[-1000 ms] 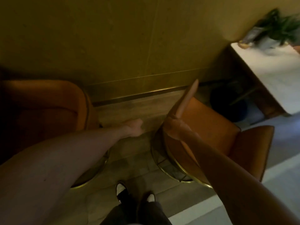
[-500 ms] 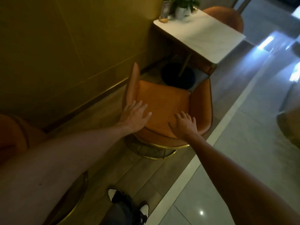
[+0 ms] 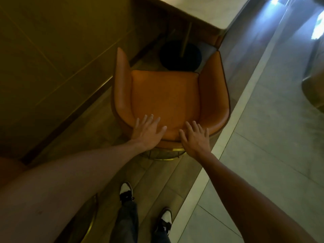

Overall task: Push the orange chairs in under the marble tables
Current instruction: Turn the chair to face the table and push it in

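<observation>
Nearest, two shoes point(image 3: 126, 191) stand on the wood floor point(image 3: 154, 174), beside a pale tiled strip on the right. Beyond them both arms reach forward. The left hand point(image 3: 148, 131) lies flat on the top of the chair's curved back, fingers spread, its grip released and grasping nothing. The right hand point(image 3: 194, 137) rests just beside it on the same back, likewise spread flat. The orange chair point(image 3: 164, 95) sits on a gold ring base point(image 3: 163, 154), its seat facing away. Farther on, touching the seat's front edge in view, is the dark round foot point(image 3: 180, 55) of the marble table point(image 3: 210, 9), whose top overhangs at the far edge. A wall point(image 3: 52, 50) runs along the left.
</observation>
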